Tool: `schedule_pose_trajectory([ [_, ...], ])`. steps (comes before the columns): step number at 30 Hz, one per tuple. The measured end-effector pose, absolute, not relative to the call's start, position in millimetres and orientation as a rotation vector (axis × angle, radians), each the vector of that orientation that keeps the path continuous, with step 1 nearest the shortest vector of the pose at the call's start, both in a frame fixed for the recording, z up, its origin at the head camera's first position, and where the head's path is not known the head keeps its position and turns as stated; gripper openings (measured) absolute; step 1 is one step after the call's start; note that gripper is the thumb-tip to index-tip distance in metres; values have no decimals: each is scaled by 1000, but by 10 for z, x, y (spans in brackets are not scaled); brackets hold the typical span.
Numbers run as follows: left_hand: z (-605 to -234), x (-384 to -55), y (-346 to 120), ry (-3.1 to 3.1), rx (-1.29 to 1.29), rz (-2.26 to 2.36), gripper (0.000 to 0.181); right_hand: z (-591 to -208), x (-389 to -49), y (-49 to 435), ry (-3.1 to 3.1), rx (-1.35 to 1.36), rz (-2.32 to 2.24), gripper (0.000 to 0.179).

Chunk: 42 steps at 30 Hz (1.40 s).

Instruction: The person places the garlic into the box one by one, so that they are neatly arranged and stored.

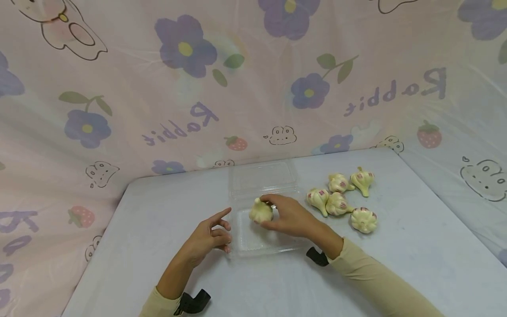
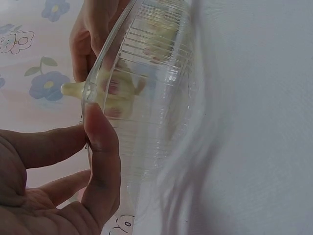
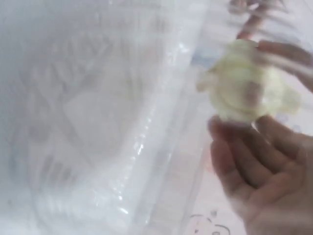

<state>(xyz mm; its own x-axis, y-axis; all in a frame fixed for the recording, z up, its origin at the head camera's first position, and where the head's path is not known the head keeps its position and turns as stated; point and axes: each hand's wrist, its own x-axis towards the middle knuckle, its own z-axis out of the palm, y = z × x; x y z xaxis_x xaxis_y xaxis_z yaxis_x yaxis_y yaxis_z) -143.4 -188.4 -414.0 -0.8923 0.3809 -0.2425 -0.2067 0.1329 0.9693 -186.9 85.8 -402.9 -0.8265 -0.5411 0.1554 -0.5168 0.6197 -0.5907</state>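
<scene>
A clear plastic clamshell box (image 1: 257,246) lies on the white table, its lid (image 1: 263,176) folded back toward the wall. My right hand (image 1: 291,215) grips a pale garlic bulb (image 1: 259,212) over the box's base, thumb and fingers on opposite sides of it. That bulb (image 3: 244,88) is blurred in the right wrist view and seen through the plastic. At the box's left edge, my left hand (image 1: 206,240) pinches the rim; its thumb and a bent finger (image 2: 102,147) meet there in the left wrist view.
Several garlic bulbs (image 1: 338,203) with purple streaks lie to the right of the box. One bulb (image 1: 363,220) sits nearest my right forearm. A patterned cloth (image 1: 253,88) hangs behind the table. Black wrist mounts (image 1: 196,301) stick out below both wrists.
</scene>
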Motion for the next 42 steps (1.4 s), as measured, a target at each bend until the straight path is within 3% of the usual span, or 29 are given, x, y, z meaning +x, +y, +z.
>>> schedule_pose_trajectory([
  [42,-4152,-1446,-1880,1976,161,1815,84,-4146,-1885,495,2856,-720,-968,59],
])
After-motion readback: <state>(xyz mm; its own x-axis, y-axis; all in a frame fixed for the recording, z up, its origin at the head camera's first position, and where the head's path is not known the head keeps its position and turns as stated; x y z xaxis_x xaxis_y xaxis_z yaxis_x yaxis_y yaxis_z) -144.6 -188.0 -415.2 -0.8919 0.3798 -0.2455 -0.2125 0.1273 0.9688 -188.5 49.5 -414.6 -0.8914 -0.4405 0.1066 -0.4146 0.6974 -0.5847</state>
